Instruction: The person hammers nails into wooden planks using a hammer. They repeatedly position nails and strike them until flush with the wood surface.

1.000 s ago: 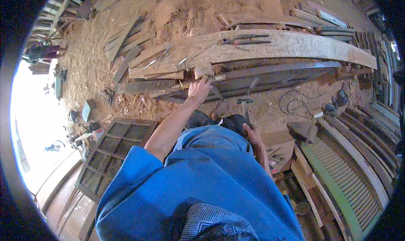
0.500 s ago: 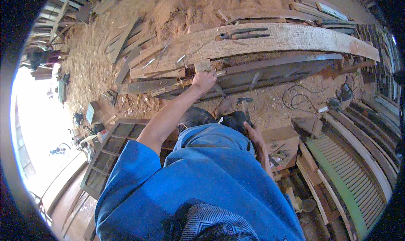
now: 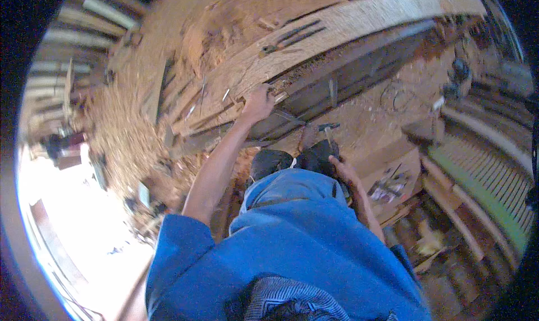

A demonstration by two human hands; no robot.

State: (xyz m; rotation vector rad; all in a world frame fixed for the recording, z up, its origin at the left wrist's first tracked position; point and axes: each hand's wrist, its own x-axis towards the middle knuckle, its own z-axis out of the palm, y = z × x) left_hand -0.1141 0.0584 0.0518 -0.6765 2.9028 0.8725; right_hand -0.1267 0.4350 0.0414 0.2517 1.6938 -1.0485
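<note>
My left hand (image 3: 259,103) is closed at the near edge of a long pale board (image 3: 359,23), around a small wooden block that the fingers mostly hide. Just below that board lies a dark wooden frame (image 3: 359,88) with crossbars. Beside my right thigh, my right hand (image 3: 347,170) is closed on the lower handle of a hammer (image 3: 329,131); its dark head points up and away from me. On the board rest long-handled pincers (image 3: 269,49) and a thin light-coloured tool or strip (image 3: 225,94), too blurred to name.
To my right stands a box (image 3: 412,164) with small tools on top. Beyond it leans a green slatted panel (image 3: 477,186) among stacked planks. A coiled cable (image 3: 396,99) lies on the ground. Wood shavings (image 3: 123,135) cover the floor at left.
My view has swung, tilting the board up to the right and blurring the edges. My left hand stays by the board's edge; the hammer remains in my right hand.
</note>
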